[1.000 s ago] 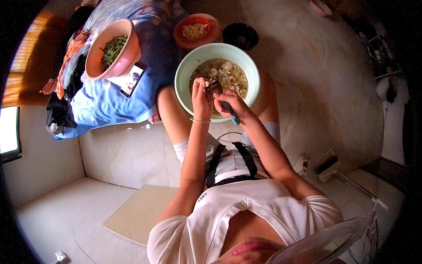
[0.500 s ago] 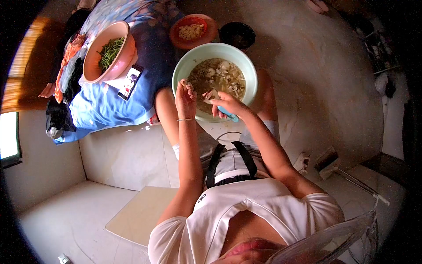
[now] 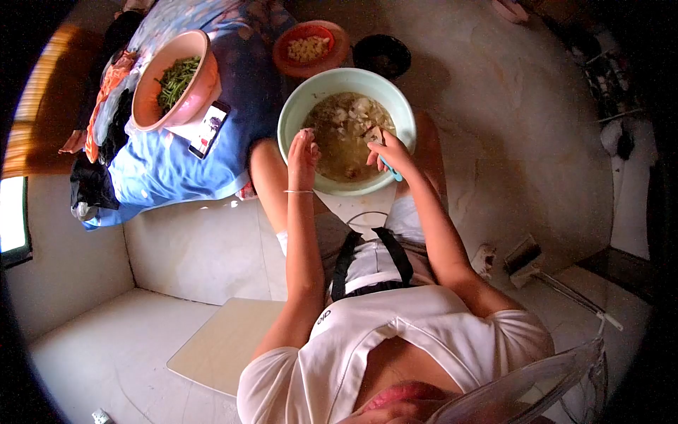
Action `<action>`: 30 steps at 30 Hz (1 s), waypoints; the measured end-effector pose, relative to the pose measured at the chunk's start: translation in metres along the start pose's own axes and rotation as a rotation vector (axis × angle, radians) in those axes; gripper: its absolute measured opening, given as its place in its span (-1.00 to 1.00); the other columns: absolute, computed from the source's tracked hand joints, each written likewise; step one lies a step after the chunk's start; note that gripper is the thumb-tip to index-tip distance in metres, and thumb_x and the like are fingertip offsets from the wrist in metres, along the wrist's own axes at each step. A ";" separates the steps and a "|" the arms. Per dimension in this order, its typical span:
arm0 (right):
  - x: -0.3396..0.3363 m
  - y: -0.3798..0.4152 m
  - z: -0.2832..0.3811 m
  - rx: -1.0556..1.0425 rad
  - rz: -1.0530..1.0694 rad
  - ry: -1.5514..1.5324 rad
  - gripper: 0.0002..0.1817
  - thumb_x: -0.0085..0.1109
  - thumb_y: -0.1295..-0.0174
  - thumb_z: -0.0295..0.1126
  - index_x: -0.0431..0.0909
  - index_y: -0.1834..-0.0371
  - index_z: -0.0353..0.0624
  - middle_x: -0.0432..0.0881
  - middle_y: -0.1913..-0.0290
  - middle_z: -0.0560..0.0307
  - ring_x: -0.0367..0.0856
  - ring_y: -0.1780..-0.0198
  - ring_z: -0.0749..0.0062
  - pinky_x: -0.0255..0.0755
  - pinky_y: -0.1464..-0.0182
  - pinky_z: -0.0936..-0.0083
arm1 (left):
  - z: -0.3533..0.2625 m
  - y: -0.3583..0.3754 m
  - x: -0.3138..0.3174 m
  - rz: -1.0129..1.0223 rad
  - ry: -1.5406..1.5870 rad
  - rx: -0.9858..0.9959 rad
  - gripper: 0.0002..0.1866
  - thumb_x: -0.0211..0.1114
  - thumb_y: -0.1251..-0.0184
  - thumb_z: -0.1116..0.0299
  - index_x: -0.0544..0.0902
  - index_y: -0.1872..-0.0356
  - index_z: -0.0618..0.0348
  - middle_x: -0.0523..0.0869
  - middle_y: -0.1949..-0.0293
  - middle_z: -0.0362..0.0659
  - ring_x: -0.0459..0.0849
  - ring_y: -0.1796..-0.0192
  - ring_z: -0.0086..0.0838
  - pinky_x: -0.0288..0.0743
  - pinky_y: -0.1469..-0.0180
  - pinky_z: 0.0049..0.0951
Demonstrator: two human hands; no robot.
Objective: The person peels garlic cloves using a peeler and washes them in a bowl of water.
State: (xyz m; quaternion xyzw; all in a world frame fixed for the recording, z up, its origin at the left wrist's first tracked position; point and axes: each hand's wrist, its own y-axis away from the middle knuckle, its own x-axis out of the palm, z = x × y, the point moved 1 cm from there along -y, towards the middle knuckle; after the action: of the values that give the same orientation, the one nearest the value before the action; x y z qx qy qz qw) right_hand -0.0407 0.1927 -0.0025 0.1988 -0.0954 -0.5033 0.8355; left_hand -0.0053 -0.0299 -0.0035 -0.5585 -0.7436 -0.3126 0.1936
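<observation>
The hands have been drawn apart since a moment ago, when they were held together above the green basin [image 3: 286, 141]. The left hand [image 3: 302, 157] is now held over the basin's left edge, and the right hand [image 3: 390, 154] has been shifted toward its lower right edge. A pause between strokes, or a cut just finished, seems likely. The blue-handled tool [image 3: 393, 170] is gripped in the right hand, fingers closed around the handle, its blade slanted over the basin. Pale pieces [image 3: 358, 109] are gathered in cloudy water toward the basin's far edge.

The left fingers are curled together, with something pale at the tips; whether a piece is pinched there cannot be told. The blade's edge is hard to make out, and the basin's bottom is hidden by the water.
</observation>
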 end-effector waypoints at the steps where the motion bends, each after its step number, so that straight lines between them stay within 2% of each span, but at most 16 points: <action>1: -0.002 -0.001 0.003 -0.013 0.025 -0.033 -0.61 -0.06 -0.23 -0.27 0.19 -0.02 -0.27 0.59 0.55 0.10 0.42 0.72 0.58 0.21 0.76 0.62 | -0.002 0.001 0.005 0.005 -0.001 0.009 -0.75 0.09 -0.30 0.25 0.50 0.13 0.19 0.51 0.37 -0.35 0.39 0.45 -0.72 0.24 0.46 -0.71; 2: -0.002 -0.003 0.001 0.000 0.005 -0.039 -0.69 -0.06 -0.24 -0.26 0.27 0.06 -0.21 0.59 0.56 0.09 0.41 0.73 0.59 0.20 0.77 0.65 | -0.003 0.004 0.010 -0.019 -0.052 0.016 -0.75 0.10 -0.29 0.26 0.51 0.13 0.20 0.51 0.35 -0.34 0.40 0.45 -0.72 0.25 0.46 -0.71; 3: -0.003 -0.003 0.004 -0.009 0.006 -0.039 -0.69 -0.06 -0.24 -0.26 0.27 0.06 -0.21 0.59 0.56 0.09 0.41 0.73 0.59 0.20 0.77 0.65 | -0.004 0.004 0.010 -0.042 -0.101 0.024 -0.75 0.12 -0.28 0.26 0.51 0.14 0.20 0.52 0.34 -0.34 0.41 0.44 -0.72 0.26 0.46 -0.71; 5: -0.003 0.000 0.005 -0.014 -0.012 -0.049 -0.77 -0.07 -0.23 -0.22 0.38 0.24 -0.16 0.58 0.57 0.11 0.40 0.73 0.60 0.22 0.71 0.65 | -0.007 0.002 0.010 -0.003 -0.113 -0.011 -0.76 0.13 -0.27 0.29 0.51 0.13 0.21 0.52 0.33 -0.33 0.42 0.44 -0.72 0.26 0.47 -0.72; 6: -0.003 0.001 0.006 0.000 -0.021 -0.054 -0.76 -0.07 -0.23 -0.20 0.39 0.26 -0.16 0.58 0.57 0.11 0.40 0.72 0.61 0.21 0.72 0.66 | -0.006 0.002 0.011 0.015 -0.090 -0.013 -0.76 0.13 -0.27 0.31 0.51 0.13 0.21 0.52 0.34 -0.33 0.42 0.44 -0.73 0.26 0.48 -0.72; 11: -0.001 0.001 0.005 -0.031 -0.045 -0.088 -0.76 -0.05 -0.23 -0.21 0.38 0.23 -0.15 0.57 0.58 0.11 0.40 0.72 0.62 0.20 0.73 0.68 | -0.002 0.002 0.005 0.089 -0.065 -0.021 -0.73 0.09 -0.30 0.28 0.49 0.09 0.23 0.46 0.42 -0.36 0.33 0.48 -0.75 0.18 0.52 -0.77; 14: 0.001 0.002 0.005 -0.108 -0.048 -0.151 -0.79 -0.08 -0.24 -0.29 0.34 0.19 -0.19 0.58 0.59 0.09 0.38 0.79 0.60 0.17 0.79 0.67 | -0.001 0.002 0.007 0.096 -0.057 -0.027 -0.74 0.09 -0.29 0.27 0.49 0.11 0.23 0.44 0.44 -0.36 0.33 0.48 -0.74 0.19 0.50 -0.76; 16: 0.000 0.003 0.004 -0.087 -0.053 -0.156 -0.78 -0.05 -0.22 -0.25 0.39 0.23 -0.18 0.56 0.59 0.11 0.38 0.74 0.62 0.19 0.73 0.68 | 0.002 0.000 0.003 0.114 -0.047 -0.039 -0.74 0.09 -0.29 0.26 0.49 0.12 0.22 0.44 0.44 -0.36 0.34 0.48 -0.73 0.20 0.49 -0.74; 21: -0.002 0.006 0.006 -0.047 -0.028 -0.154 -0.78 -0.05 -0.23 -0.25 0.40 0.30 -0.20 0.55 0.60 0.13 0.38 0.74 0.61 0.19 0.73 0.67 | -0.001 0.006 0.013 0.100 -0.075 -0.067 -0.76 0.09 -0.29 0.26 0.50 0.14 0.19 0.44 0.46 -0.36 0.35 0.49 -0.71 0.24 0.47 -0.70; 27: 0.004 0.013 0.022 -0.058 -0.029 -0.103 -0.77 -0.04 -0.22 -0.24 0.41 0.36 -0.21 0.54 0.60 0.13 0.40 0.71 0.61 0.21 0.71 0.66 | 0.011 0.008 0.024 0.049 -0.256 -0.127 -0.77 0.09 -0.30 0.23 0.49 0.20 0.18 0.47 0.49 -0.36 0.38 0.50 -0.71 0.21 0.50 -0.68; 29: 0.007 0.009 0.029 -0.082 -0.020 -0.109 -0.77 -0.03 -0.22 -0.24 0.42 0.36 -0.21 0.55 0.59 0.13 0.40 0.71 0.61 0.22 0.69 0.66 | 0.012 0.005 0.020 0.182 -0.249 -0.152 -0.76 0.09 -0.29 0.21 0.50 0.22 0.18 0.44 0.51 -0.37 0.36 0.52 -0.71 0.20 0.51 -0.67; 30: 0.005 -0.003 0.022 -0.063 -0.028 0.037 -0.77 -0.02 -0.22 -0.24 0.43 0.35 -0.21 0.55 0.58 0.14 0.40 0.70 0.62 0.23 0.68 0.66 | 0.015 0.003 0.016 0.189 -0.255 -0.133 -0.73 0.06 -0.31 0.16 0.51 0.23 0.17 0.40 0.55 -0.38 0.32 0.55 -0.70 0.18 0.52 -0.67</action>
State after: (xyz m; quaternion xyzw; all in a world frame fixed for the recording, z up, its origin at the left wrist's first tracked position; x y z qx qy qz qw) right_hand -0.0492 0.1817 0.0161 0.1828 -0.0611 -0.5138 0.8360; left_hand -0.0064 -0.0077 -0.0033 -0.6727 -0.6839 -0.2680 0.0890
